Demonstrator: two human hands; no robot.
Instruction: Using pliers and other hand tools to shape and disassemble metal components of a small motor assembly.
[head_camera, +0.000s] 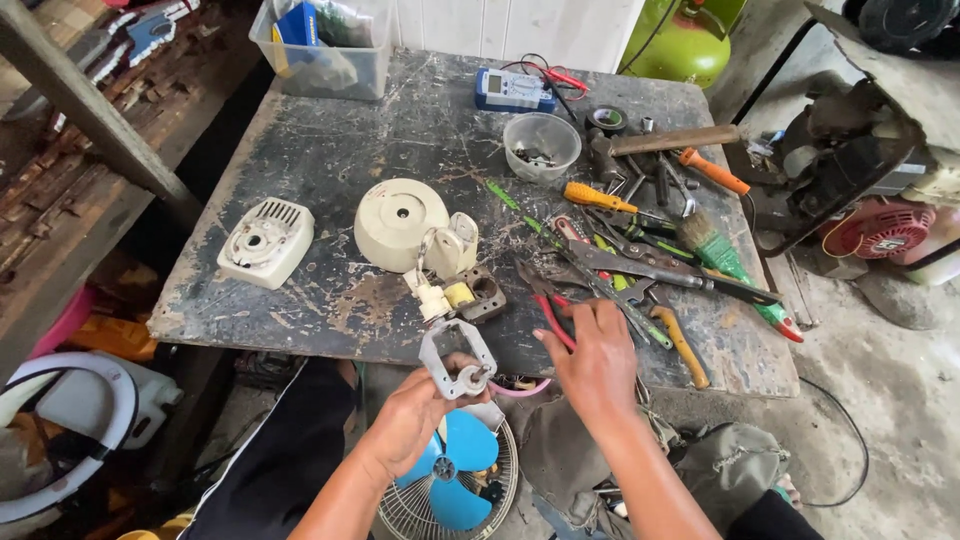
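left hand: the left hand is sitting at about 6 o'clock, just off the near edge of the bench, fingers wrapped round a grey metal bracket and holding it upright in the air

right hand: the right hand is reaching out at about 5 o'clock, fingers curling over the red-handled pliers in the tool pile. Grip looks half closed; honestly can't tell if it's got them pinched or is just touching them

bracket: it's in the left hand, just in front of the bench edge and above a blue fan blade inside a wire guard down by the knees

other fan bits: a cream round motor cover at bench centre, a small motor block just below it, a cream vented cover at 9 o'clock

step in hand: looks like mid-teardown to me, picking a tool while holding the part

next move: I'm guessing it's calling for a firm pinch on the pliers, lifting them clear of the tangled scissors and screwdrivers, with the bracket kept steady
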